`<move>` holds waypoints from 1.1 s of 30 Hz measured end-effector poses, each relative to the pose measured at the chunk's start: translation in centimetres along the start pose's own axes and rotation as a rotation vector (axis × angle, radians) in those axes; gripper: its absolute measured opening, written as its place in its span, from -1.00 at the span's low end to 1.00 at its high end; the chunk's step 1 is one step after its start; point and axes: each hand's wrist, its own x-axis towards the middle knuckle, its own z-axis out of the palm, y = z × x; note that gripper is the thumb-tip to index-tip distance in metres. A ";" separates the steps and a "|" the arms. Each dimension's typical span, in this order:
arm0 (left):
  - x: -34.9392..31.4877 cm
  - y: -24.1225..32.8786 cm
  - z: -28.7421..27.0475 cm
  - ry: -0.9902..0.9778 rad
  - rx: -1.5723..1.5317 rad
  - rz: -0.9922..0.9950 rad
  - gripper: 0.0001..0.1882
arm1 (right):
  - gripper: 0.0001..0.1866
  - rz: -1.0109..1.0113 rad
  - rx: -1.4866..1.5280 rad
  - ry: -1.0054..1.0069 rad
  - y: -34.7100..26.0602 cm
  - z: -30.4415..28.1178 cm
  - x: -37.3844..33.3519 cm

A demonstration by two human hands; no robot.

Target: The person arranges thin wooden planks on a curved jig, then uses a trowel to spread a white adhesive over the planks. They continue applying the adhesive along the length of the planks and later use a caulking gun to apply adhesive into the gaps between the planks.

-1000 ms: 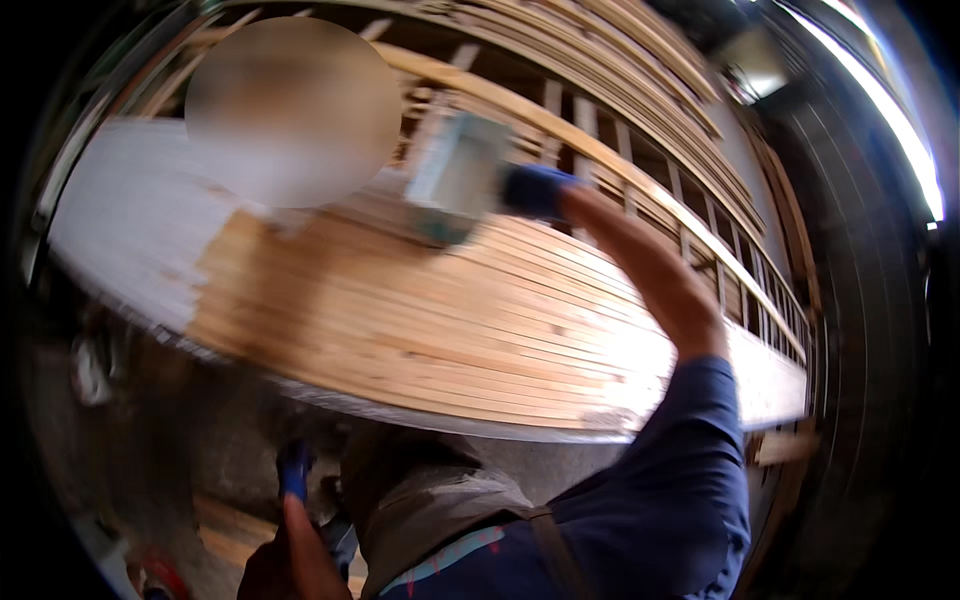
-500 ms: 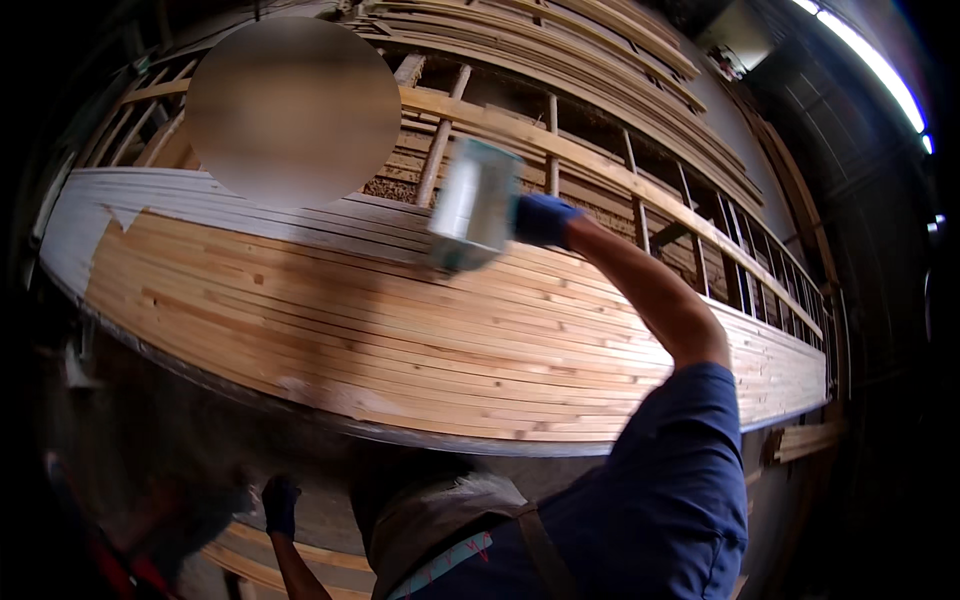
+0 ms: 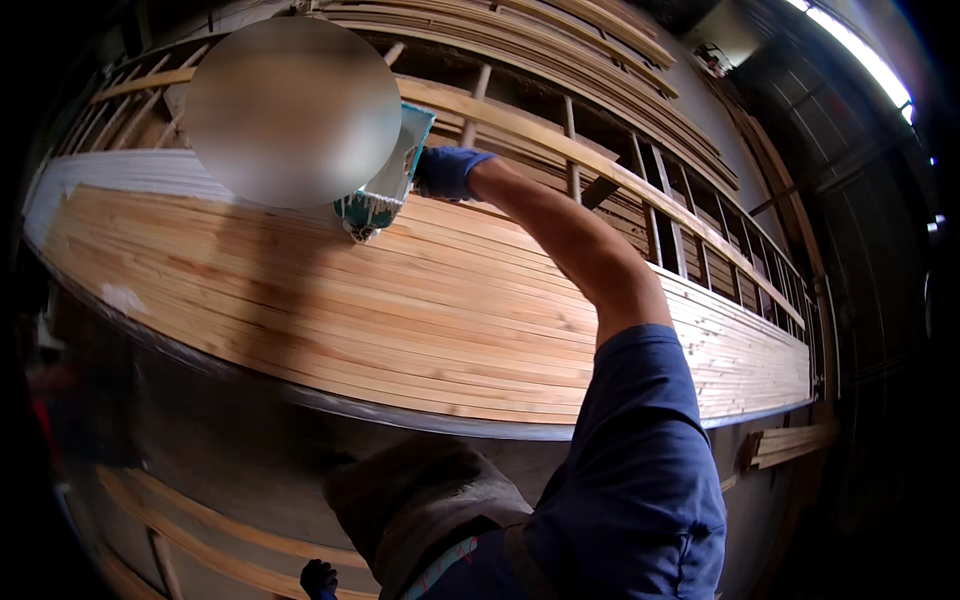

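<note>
My right hand, in a blue glove, grips a teal glue spreader, an open box smeared white inside with a clogged lower end. It is over the far side of a long row of pale wooden strips laid edge to edge. A blurred disc hides part of the box and the strips behind. White coating covers the far left strips. At the lower edge hangs my left hand, dark-gloved, small in view, fingers curled with nothing visible in them.
Behind the strips runs a rack with a wooden rail and upright bars. Stacked long boards lie beyond it. More timber ends jut out at right. Wooden rails stand low at the left.
My right hand has carried the glue spreader leftward along the far strips, and its open box is now tilted differently. My left hand has dropped lower. The whole view has shifted somewhat.
</note>
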 end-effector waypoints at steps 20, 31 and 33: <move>15.7 -71.6 24.2 0.654 0.455 0.415 -0.87 | -0.78 -0.071 -0.023 -0.038 61.5 8.4 -48.7; 25.4 -110.3 32.2 0.645 0.632 0.519 -0.82 | -0.60 -0.037 0.173 -0.131 82.9 7.0 -78.0; 26.6 -115.1 37.1 0.502 0.541 0.540 -0.80 | -0.59 0.041 0.173 -0.124 92.3 8.2 -85.1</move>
